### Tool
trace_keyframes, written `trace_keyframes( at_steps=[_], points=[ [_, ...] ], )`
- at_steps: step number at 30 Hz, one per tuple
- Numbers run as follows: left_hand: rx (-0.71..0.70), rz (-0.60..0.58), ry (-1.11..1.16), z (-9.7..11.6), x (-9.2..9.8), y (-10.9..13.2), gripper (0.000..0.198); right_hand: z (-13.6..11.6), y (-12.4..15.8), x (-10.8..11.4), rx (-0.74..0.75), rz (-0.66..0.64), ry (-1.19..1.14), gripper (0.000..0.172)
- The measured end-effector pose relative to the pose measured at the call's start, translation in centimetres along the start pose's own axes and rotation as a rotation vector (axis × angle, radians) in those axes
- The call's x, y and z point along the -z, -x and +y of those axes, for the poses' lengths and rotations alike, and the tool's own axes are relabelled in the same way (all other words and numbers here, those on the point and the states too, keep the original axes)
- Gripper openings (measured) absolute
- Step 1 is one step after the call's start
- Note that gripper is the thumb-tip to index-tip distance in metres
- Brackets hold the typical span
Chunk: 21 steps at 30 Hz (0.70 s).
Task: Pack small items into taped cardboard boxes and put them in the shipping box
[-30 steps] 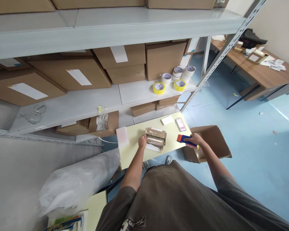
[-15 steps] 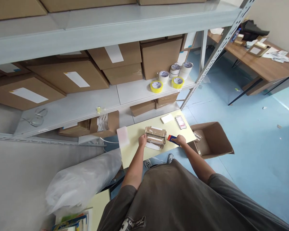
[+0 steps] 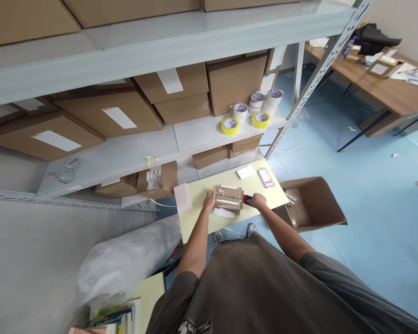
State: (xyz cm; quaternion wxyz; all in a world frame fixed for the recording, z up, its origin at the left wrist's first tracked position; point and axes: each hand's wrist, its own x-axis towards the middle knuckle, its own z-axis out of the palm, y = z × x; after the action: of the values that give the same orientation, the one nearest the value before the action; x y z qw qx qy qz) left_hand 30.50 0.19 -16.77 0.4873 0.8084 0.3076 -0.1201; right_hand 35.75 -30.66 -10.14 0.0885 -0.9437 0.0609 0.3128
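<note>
A small brown cardboard package (image 3: 229, 194), banded with shiny tape and pale strips, lies on the pale yellow tabletop (image 3: 197, 222). My left hand (image 3: 209, 201) grips its left edge, with the fingers partly hidden. My right hand (image 3: 257, 201) is closed around a blue and red hand-held tool (image 3: 247, 199), whose kind I cannot make out. The red end of this tool is at the right edge of the package; whether it touches is unclear. Behind the package rest a white pad (image 3: 245, 172) and a blurred printed item (image 3: 265, 177).
An open cardboard box (image 3: 316, 199) stands right of the table. Ahead, a grey shelf (image 3: 195, 139) bears cartons, yellow tape rolls (image 3: 229, 125) and white rolls (image 3: 240, 111). A large plastic-wrapped roll (image 3: 125, 260) lies at the left. A wooden desk (image 3: 379, 93) stands far right.
My right hand has brought the blue and red tool leftward to the package's right edge. My left hand still grips the left edge. The whole view has shifted slightly.
</note>
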Motion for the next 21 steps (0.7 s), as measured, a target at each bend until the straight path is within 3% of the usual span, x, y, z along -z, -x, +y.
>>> trace_keyframes(
  at_steps=[4, 12, 15, 18, 21],
  points=[
    [-0.063, 0.000, -0.095, 0.6, -0.9, 0.2, 0.070, -0.8, -0.3, 0.4, 0.014, -0.010, 0.033, 0.045],
    [-0.065, 0.054, -0.086, -0.8, -1.6, 1.2, 0.066, -2.1, -1.3, -0.5, 0.072, 0.025, 0.039, 0.033],
    [-0.048, 0.097, -0.087, -0.8, -1.7, 1.5, 0.065, -1.4, -1.1, -1.8, 0.079, 0.041, 0.040, 0.033],
    [-0.015, 0.122, -0.093, -0.7, -2.2, 1.9, 0.062, 0.0, -1.1, -2.9, -0.025, 0.109, -0.046, 0.045],
    [-0.006, 0.154, -0.111, -0.5, -2.7, 2.4, 0.059, 1.2, -1.7, -3.3, -0.047, 0.182, -0.091, 0.045]
  ],
)
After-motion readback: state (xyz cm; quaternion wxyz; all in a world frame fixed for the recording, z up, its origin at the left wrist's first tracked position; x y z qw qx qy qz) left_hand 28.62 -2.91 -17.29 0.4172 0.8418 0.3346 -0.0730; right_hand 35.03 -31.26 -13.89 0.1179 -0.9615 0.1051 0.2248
